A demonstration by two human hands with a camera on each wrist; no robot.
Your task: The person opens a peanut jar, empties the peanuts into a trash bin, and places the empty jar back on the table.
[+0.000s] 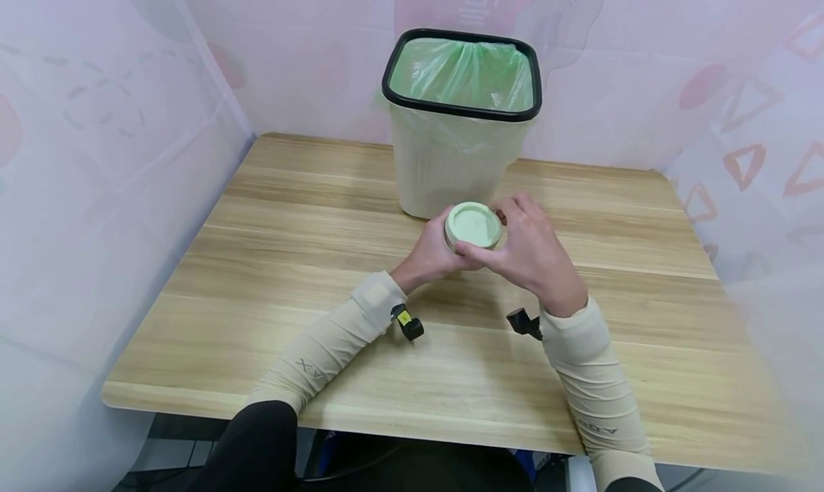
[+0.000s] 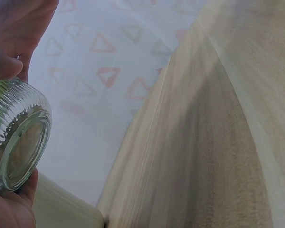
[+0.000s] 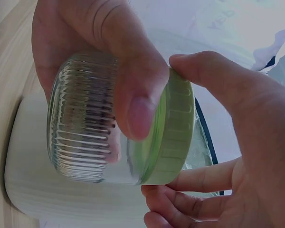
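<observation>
A small ribbed glass jar with a pale green lid is held up in front of the bin. My left hand grips the glass body, its thumb lying along the side in the right wrist view. On the lid's rim, my right hand has its thumb on one side and curled fingers on the other. The jar bottom shows in the left wrist view, tilted. Some dark specks appear through the ribbed glass; what they are is unclear.
Behind the hands stands a cream bin with a black rim and a green plastic liner. The wooden table reaches to printed cloth walls at the back and sides.
</observation>
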